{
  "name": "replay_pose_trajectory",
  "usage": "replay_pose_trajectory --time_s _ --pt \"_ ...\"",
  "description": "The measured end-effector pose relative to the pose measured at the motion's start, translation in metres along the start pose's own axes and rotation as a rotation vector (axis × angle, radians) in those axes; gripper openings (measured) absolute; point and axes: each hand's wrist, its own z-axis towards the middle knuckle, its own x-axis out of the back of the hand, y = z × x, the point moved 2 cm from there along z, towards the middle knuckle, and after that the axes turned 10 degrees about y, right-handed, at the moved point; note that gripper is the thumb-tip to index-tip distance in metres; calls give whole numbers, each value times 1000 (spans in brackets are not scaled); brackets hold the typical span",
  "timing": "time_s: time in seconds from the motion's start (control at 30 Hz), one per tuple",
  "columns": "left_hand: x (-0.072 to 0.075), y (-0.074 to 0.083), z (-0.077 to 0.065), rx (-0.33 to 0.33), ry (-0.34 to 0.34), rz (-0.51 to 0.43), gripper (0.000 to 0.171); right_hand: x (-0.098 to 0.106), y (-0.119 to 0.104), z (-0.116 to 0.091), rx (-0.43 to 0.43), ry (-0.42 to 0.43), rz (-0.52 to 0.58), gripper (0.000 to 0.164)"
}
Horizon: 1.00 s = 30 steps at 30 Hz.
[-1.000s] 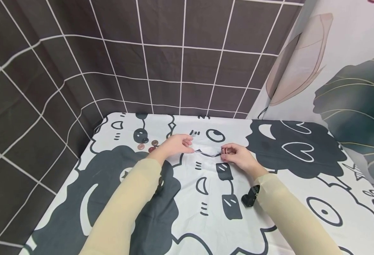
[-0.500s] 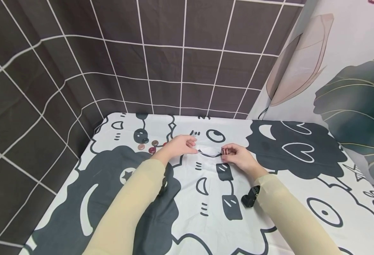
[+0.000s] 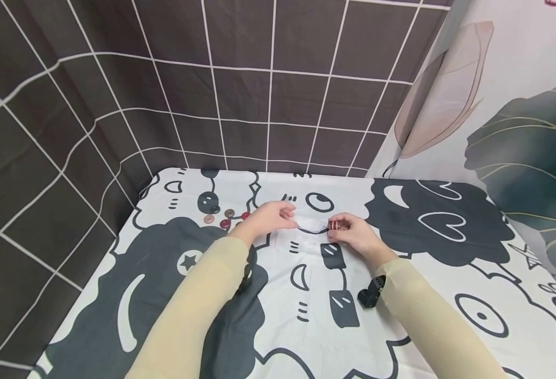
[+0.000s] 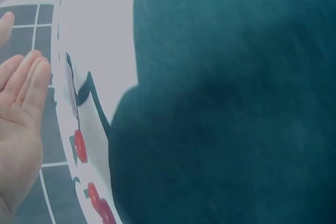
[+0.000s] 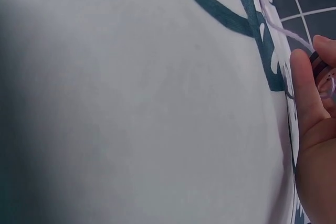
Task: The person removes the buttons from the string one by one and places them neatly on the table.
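In the head view my left hand point(image 3: 270, 217) pinches a thin pale string point(image 5: 283, 31) between thumb and fingertips, the exact contact being too small to make out. Across a short gap, my right hand point(image 3: 355, 233) grips a small stack of striped red and dark buttons point(image 3: 333, 225) with thumb and fingers. From that stack the string runs over to the left hand. In the right wrist view a pinkish button with holes point(image 5: 326, 81) shows in the right hand. Loose buttons lie behind the left forearm, among them a dark red button point(image 3: 225, 223) and a pink button point(image 3: 209, 218).
A white cloth point(image 3: 278, 284) printed with black cartoon shapes covers the table. Dark curtains with a white grid point(image 3: 240, 95) stand behind and on the left. A leaf-patterned curtain point(image 3: 533, 126) hangs at the right. Black wrist cameras, such as the right wrist camera point(image 3: 371, 292), sit below the hands.
My left hand has shifted slightly rightward, closer to the right hand, and the visible string between them is shorter. The right hand and its buttons have stayed nearly still.
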Motion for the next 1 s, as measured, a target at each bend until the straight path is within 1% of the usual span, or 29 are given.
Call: replay_pose_trajectory --time_s 0.13,0.3,0.53,0.73,0.87,1.0 --pt "-3 4 2 -13 -8 -2 54 -1 1 0 0 -13 44 41" --pt "-6 6 2 -22 -10 13 51 -1 1 -1 7 1 27 40" --pt "-9 12 0 -25 -17 -12 51 -3 0 0 -8 -8 7 39" --pt "-13 16 1 -31 -30 -30 53 -3 -4 0 -14 -19 12 40" --pt "-16 18 2 -48 -32 -6 51 -4 -4 1 -6 -24 8 41" --pt "-18 21 3 -71 -41 12 49 -4 -3 0 11 -12 -6 40"
